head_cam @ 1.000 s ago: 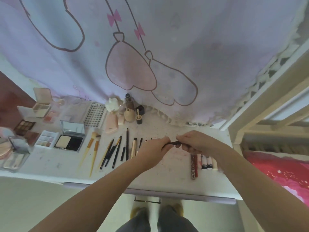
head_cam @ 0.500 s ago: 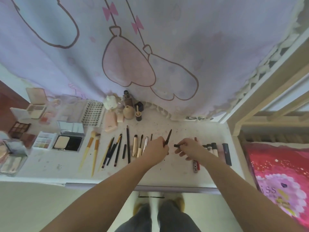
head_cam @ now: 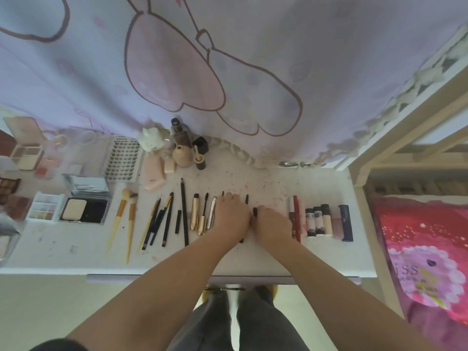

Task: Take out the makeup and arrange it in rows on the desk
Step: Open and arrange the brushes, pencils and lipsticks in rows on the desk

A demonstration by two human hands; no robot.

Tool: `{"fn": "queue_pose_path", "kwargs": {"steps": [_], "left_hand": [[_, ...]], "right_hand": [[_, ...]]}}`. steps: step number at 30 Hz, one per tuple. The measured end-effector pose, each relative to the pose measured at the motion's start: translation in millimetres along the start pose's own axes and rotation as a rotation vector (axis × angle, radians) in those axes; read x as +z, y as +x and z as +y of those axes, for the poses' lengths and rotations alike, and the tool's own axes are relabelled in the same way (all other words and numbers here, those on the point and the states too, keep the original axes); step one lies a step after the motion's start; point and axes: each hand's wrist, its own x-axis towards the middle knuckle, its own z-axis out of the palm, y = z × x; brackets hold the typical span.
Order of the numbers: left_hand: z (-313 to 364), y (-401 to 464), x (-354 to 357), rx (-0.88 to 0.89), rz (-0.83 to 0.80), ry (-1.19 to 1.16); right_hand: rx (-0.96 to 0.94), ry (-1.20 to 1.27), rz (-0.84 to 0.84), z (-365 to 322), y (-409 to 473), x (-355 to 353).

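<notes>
Both of my hands have come down flat onto the white desk (head_cam: 253, 259) since a moment ago. The left hand (head_cam: 231, 216) lies palm-down over a thin black pencil (head_cam: 247, 198), no longer lifted. The right hand (head_cam: 272, 224) curls around its small black cap (head_cam: 255, 211). The piece is joining the row. The lash tray (head_cam: 124, 159) reads "XOYO"; other labels are unreadable.

The bench (head_cam: 291, 252) looks matt white, its top speckled and stained, and behind it hangs soft printed cloth — a lilac curtain (head_cam: 253, 59). The gold mascara tubes (head_cam: 195, 214) shine like polished metal, the brushes (head_cam: 126, 214) have pale wood-like handles, and the open compact (head_cam: 84, 210) is glossy black plastic — its lid mirror-bright.
</notes>
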Motion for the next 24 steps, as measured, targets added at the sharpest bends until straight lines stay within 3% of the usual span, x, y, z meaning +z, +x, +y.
{"fn": "queue_pose_path", "kwargs": {"steps": [6,10,14,17,24], "left_hand": [[-7.9,0.8,-4.1,0.003,0.086,-0.051],[7.1,-1.6,-14.4,0.098,0.189,-0.204],[60.4,-6.5,-15.7,0.165,0.099,-0.359],[90.1,-4.1,-7.9,0.089,0.013,-0.328],[98.7,1.3,-1.0,-0.085,-0.002,-0.308]], "right_hand": [[-0.068,-0.030,-0.065,-2.7,4.6,-7.5],[-0.015,0.032,0.019,27.1,15.3,-41.0],[0.071,0.056,-0.054,72.4,29.7,-71.6],[0.061,0.057,-0.123,84.7,35.1,-74.7],[0.032,0.038,-0.139,79.9,39.8,-67.1]]}}
